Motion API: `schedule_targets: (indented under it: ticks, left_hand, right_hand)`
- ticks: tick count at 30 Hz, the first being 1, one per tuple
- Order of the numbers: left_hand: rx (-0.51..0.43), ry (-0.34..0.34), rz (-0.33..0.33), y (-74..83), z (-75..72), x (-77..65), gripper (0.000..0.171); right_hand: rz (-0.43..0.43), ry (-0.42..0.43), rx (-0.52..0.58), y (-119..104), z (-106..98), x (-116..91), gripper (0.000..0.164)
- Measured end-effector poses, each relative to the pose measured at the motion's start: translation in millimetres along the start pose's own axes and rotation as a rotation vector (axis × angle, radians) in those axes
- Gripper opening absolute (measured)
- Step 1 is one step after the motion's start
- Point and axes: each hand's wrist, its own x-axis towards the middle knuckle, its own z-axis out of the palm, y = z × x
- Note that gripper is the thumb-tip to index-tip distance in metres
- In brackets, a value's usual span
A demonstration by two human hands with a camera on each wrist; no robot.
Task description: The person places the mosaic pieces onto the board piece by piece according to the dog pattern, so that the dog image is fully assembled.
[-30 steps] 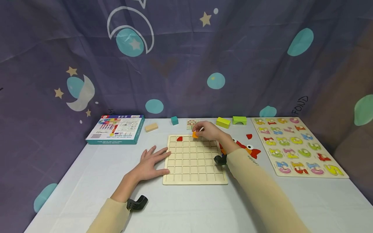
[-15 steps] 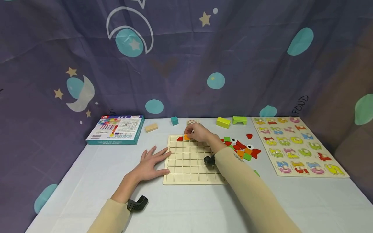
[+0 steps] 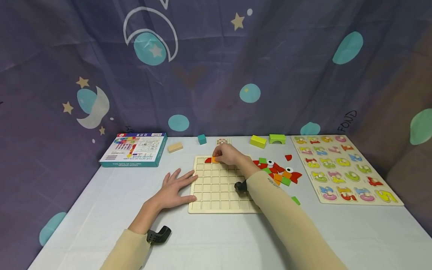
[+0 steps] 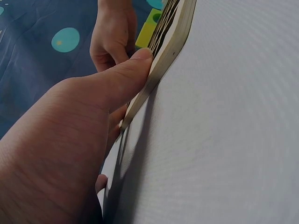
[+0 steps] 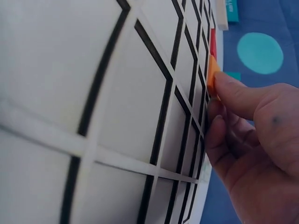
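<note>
My right grip (image 3: 228, 154) pinches a flat orange tile (image 3: 214, 160) near the far edge of the pale wooden grid board (image 3: 222, 211) | left grip (image 3: 173, 191), spread, touches the board's left edge | bare squares (image 3: 215, 187) lie nearer me

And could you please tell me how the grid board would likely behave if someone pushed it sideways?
The grid board would probably stay stiff, as its edge looks like solid wood. Tipping seems unlikely, since it lies broad and low. The red piece would likely travel with it, sitting in a grid cell.
</note>
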Motion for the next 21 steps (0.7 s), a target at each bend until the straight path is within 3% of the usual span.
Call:
schedule_targets:
  ticks: [9, 21]
  left_hand:
    - [-0.003, -0.002, -0.003, 1.5, 0.4, -0.2, 0.077]
    - [-0.007, 0.010, 0.005, 0.1, 1.7, -1.1, 0.076]
  right_hand:
    - [-0.006, -0.014, 0.008, 1, -4, -6, 0.013]
    - [-0.003, -0.014, 0.094, 20, -38, -30, 0.028]
